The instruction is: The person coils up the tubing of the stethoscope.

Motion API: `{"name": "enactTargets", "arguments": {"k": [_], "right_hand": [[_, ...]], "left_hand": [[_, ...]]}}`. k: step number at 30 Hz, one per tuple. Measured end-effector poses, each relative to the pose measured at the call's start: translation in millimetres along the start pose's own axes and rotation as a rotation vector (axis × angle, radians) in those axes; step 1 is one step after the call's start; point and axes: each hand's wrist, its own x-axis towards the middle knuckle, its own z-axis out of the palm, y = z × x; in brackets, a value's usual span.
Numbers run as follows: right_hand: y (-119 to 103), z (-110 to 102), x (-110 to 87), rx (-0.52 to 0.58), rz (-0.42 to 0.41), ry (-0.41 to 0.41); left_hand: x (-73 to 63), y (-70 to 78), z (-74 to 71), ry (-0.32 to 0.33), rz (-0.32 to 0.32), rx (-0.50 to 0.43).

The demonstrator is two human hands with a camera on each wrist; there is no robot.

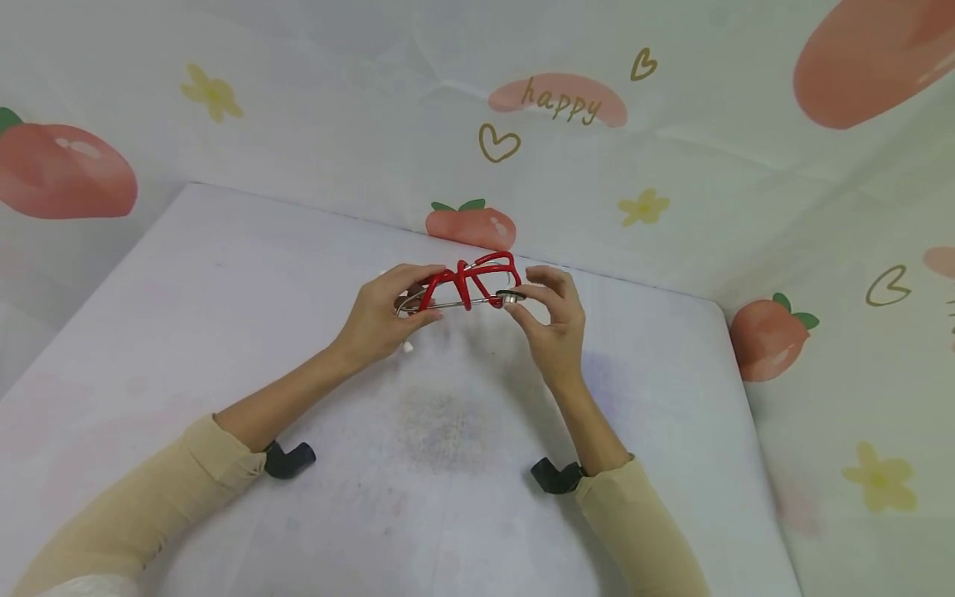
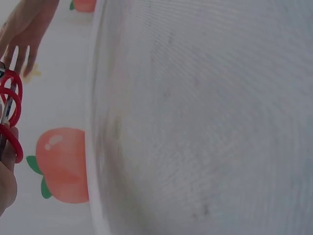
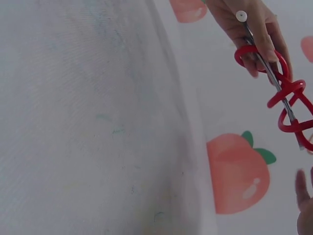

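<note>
A stethoscope (image 1: 464, 286) with red tubing wound around its metal tubes is held up between the two hands, above the far part of the table. My left hand (image 1: 380, 319) grips its left end, thumb below and fingers above. One white ear tip (image 3: 241, 16) sticks out past that hand. At the other end, my right hand (image 1: 555, 323) pinches the round chest piece (image 1: 511, 296) between thumb and index finger, its other fingers raised away. The left wrist view shows only part of the red coils, at its left edge.
A white table (image 1: 298, 531) with grey smudges spreads below the hands. Behind it and at the right hangs a white cloth (image 1: 358, 149) printed with peaches, hearts and flowers. A black curved piece sits at each wrist, the left one (image 1: 291, 460) and the right one (image 1: 555, 476).
</note>
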Motion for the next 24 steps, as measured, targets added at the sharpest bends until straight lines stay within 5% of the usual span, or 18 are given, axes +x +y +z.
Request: {"name": "enactTargets", "arguments": {"k": [7, 13, 21, 24], "right_hand": [[24, 0, -3.6, 0.238, 0.166, -0.034], [31, 2, -4.9, 0.262, 0.244, -0.076], [30, 3, -2.4, 0.318, 0.378, 0.009], [29, 5, -2.7, 0.332, 0.370, 0.035]], "left_hand": [[-0.9, 2.2, 2.6, 0.006, 0.032, 0.015], [-1.5, 2.9, 3.4, 0.020, 0.043, 0.012], [-1.6, 3.9, 5.5, 0.028, 0.079, -0.014], [-1.5, 4.4, 5.8, 0.024, 0.084, -0.014]]}}
